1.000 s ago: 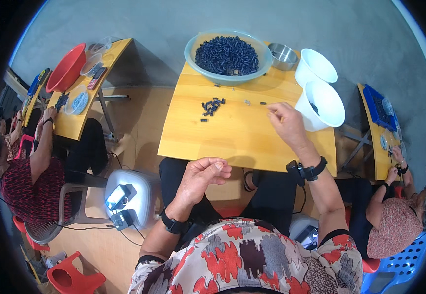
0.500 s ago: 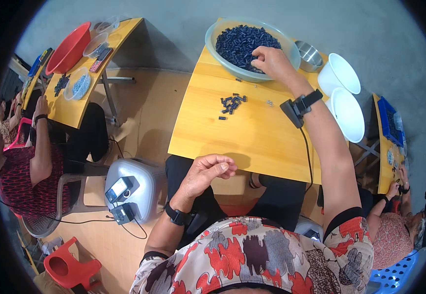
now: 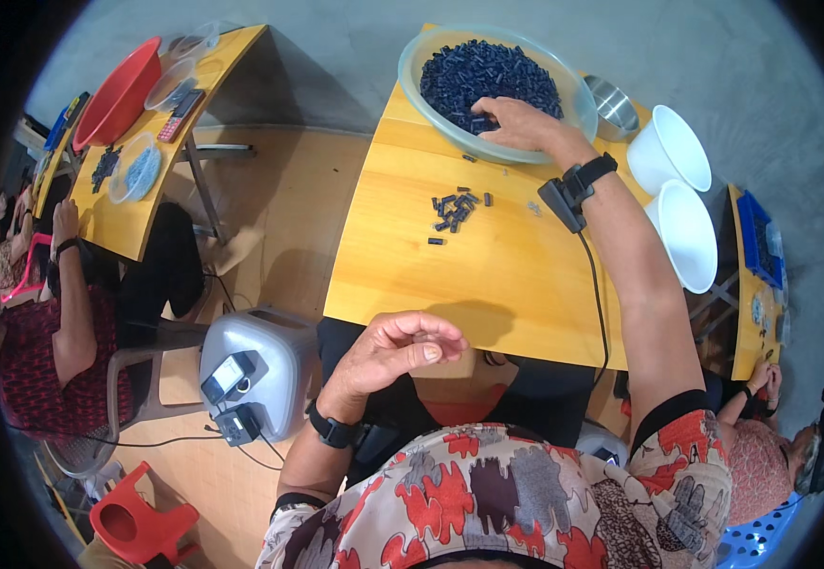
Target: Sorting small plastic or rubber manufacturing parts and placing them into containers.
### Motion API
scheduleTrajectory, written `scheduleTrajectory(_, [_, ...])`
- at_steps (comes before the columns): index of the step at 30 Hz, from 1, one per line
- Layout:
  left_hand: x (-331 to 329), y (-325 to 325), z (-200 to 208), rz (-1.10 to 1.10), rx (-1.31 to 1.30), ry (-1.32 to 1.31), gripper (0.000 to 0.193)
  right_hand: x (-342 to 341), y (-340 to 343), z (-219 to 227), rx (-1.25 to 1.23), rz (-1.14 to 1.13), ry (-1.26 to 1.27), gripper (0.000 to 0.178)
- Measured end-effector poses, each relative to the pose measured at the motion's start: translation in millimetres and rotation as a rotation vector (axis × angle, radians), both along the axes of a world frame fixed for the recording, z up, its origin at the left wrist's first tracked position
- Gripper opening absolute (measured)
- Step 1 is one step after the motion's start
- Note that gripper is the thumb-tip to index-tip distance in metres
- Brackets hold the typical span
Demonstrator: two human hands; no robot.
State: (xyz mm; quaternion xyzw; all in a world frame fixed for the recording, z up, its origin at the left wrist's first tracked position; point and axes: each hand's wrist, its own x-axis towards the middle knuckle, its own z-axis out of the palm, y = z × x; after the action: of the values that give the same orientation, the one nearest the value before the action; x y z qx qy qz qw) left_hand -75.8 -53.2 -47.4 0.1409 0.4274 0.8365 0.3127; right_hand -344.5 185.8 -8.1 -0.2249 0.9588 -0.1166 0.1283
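I reach in among the dark pieces [image 3: 474,71], small blue-black cylinders heaped at all angles in a bowl [image 3: 578,102] that is wide, round and pale translucent. More such pieces lie nearer me in a loose cluster [image 3: 457,213] on the table [image 3: 412,294], one slightly apart.

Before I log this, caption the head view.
Right hand in a translucent basin of dark cylindrical pieces; left hand curled near the yellow table.
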Motion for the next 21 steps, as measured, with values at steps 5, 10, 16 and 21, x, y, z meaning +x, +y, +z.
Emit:
scheduleTrajectory(5, [3.6, 6.9, -11.2, -0.055, 0.029, -0.101, 0.025, -5.6, 5.0, -3.7, -0.043, 0.057, 0.028, 0.034])
scheduleTrajectory(10, [0.6, 6.6, -16.1, -0.151, 0.028, -0.098, 0.024, -5.7, 3.2, -0.3, -0.022, -0.032, 0.067, 0.024])
scheduleTrajectory(16, [-0.8, 4.0, -22.3, -0.215, 0.058, -0.088, 0.024, -2.8, 11.7, 24.5, -0.214, -0.122, -0.014, 0.02])
scheduleTrajectory(21, [-2.1, 5.3, -24.3, -0.243, 0.0, -0.071, 0.025, 58.9, 4.9, 75.8, -0.557, -0.214, -0.253, 0.015])
